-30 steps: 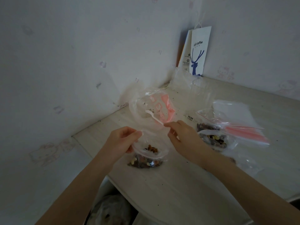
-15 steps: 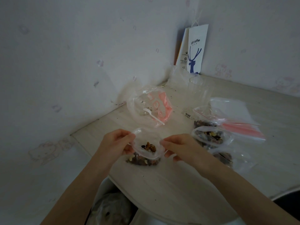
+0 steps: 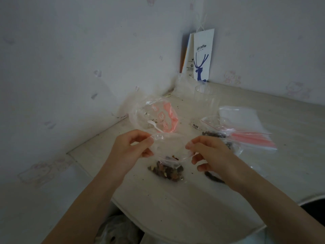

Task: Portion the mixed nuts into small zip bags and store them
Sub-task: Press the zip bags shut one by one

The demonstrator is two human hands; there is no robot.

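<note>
Head: bag (image 3: 167, 160) sags between left hand (image 3: 128, 152), right hand (image 3: 211, 155).

The zip bag (image 3: 168, 148) is clear; its nuts (image 3: 167, 170) are mixed dark brown, tan and reddish. The big bag (image 3: 140, 113) is clear with a pink panel bearing white shapes; the spoon (image 3: 154, 125) is white. Spare bags (image 3: 246, 120) are clear with red strips. The paper bag (image 3: 203, 39) is white with a blue deer. The wall (image 3: 70, 67) shows faint pink cats; the worktop (image 3: 175, 199) is pale beige with dark flecks.
</note>
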